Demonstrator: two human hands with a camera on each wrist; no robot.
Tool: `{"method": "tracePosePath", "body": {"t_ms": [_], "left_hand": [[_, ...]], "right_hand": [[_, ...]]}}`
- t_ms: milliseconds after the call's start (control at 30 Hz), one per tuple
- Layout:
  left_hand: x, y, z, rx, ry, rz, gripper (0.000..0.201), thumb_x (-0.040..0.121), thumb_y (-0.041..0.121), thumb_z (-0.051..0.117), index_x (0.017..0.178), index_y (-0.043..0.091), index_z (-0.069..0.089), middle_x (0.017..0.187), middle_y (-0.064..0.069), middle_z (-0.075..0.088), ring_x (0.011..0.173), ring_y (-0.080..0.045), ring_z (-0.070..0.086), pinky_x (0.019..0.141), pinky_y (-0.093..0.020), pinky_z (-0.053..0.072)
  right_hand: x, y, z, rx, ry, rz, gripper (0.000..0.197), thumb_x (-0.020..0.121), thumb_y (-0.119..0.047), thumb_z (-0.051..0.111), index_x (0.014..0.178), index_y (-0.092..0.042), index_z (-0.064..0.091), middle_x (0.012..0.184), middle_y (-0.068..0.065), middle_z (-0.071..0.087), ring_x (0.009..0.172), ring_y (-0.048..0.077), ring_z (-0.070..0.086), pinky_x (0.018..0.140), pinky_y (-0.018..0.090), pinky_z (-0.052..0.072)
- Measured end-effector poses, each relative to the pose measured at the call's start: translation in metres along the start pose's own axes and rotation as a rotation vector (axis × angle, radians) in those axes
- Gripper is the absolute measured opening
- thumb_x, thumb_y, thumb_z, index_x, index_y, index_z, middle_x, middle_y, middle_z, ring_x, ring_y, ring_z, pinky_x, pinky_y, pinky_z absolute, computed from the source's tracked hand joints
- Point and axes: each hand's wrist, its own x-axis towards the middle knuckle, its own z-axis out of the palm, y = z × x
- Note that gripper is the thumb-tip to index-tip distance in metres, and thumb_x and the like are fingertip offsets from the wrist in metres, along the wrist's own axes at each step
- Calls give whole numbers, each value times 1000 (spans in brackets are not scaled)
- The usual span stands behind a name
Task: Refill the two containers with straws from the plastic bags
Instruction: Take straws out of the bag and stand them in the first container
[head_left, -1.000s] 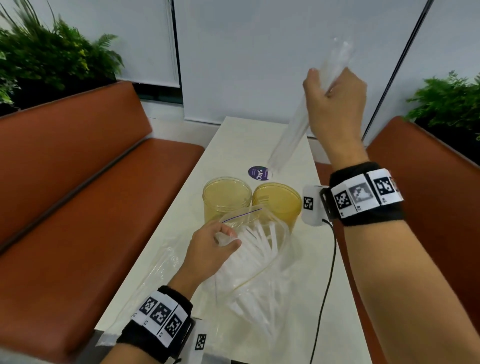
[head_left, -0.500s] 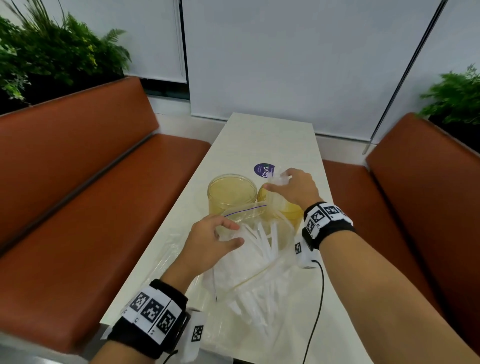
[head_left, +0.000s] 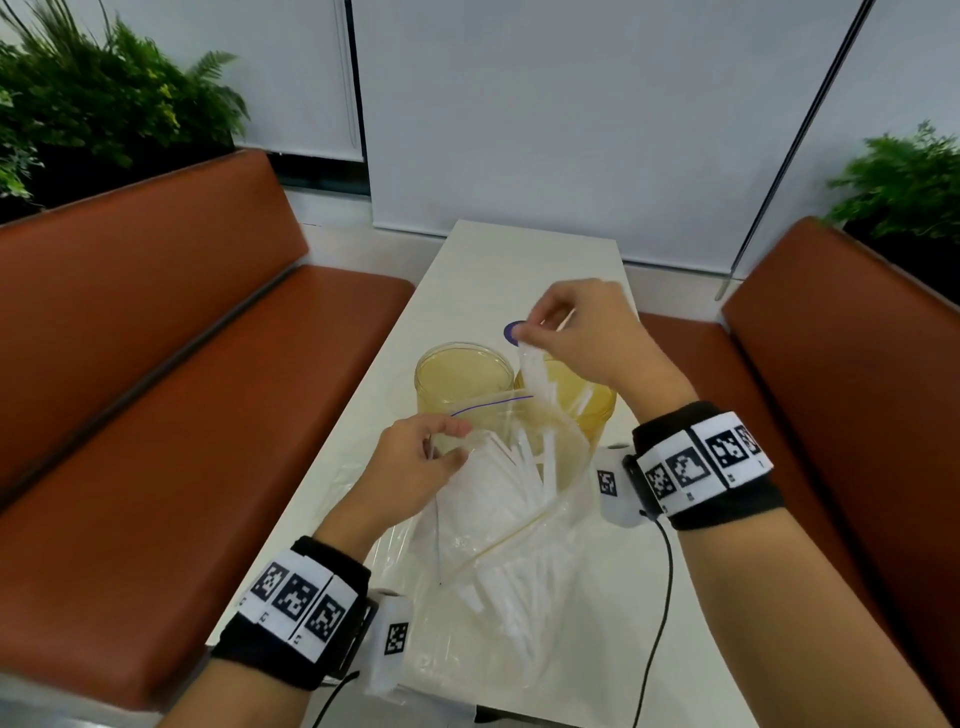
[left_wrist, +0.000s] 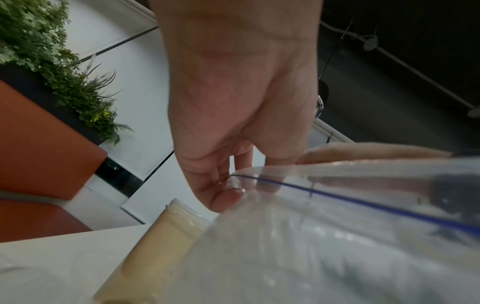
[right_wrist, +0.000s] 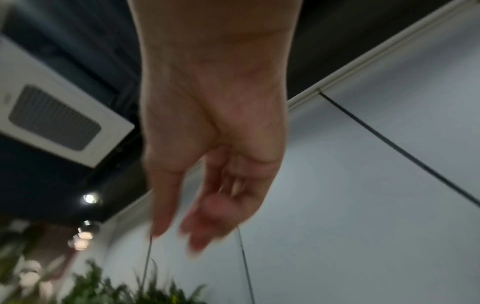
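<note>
- Change noted: half a second back the right hand sat low on the right container; it is now raised just above that rim, pinching the top of a wrapped straw whose lower end hangs inside. A full second back the same hand was high overhead with a straw. The left hand has kept its place on the bag mouth.
- Table: one, pale and long, set between two brown bench seats; it carries everything below.
- Plastic bags: two counted. The open zip bag lies nearest, full of white wrapped straws; a second, flatter clear bag lies partly under it on the left, contents unclear.
- Bag handling: thin, limp, slippery film. Best held at the stiffer zip rim, where the left hand's thumb and fingers pinch it open.
- Containers: two, round, yellowish, translucent, touching side by side beyond the bag. The left container looks empty; the right shows a few straws leaning in it.
- Straws: too many in the bag to count. Judged very light, slim and slightly bendable, with slick paper sleeves; a fingertip pinch near one end suits them, several at a time.
- Right wrist view is blurred; the pinch reads only from the head view.
</note>
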Motion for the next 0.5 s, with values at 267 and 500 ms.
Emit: {"method": "tracePosePath", "body": {"t_ms": [267, 500], "left_hand": [[5, 3, 1, -72, -20, -20, 55, 87, -13, 40, 128, 12, 67, 123, 2, 70, 72, -5, 56, 72, -15, 47], [6, 0, 2, -131, 12, -48, 51, 92, -10, 42, 127, 15, 68, 125, 4, 69, 83, -5, 61, 86, -21, 49]], "right_hand": [[-50, -20, 66, -494, -684, 101, 89, 69, -43, 90, 145, -27, 45, 121, -2, 67, 79, 20, 74, 74, 34, 62], [-65, -4, 92, -337, -572, 48, 36, 90, -37, 73, 122, -24, 62, 125, 5, 61, 84, 19, 57, 73, 31, 46]]}}
